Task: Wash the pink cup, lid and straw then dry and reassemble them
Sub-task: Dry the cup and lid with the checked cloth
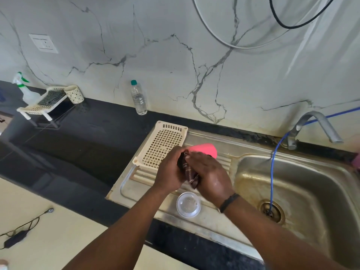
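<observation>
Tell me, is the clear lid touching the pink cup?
Apart. The head view shows the clear lid lying alone on the steel drainboard, while the pink cup is held up above it in both hands, with a dark cloth.

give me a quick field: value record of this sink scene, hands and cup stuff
pink cup: held on its side over the drainboard, between both hands
dark cloth: wrapped at the cup's near end
left hand: grips cloth and cup
right hand: lies over the cloth, looks wet
clear lid: on the drainboard, near edge
cream basket: beside the sink basin
straw: not seen
</observation>
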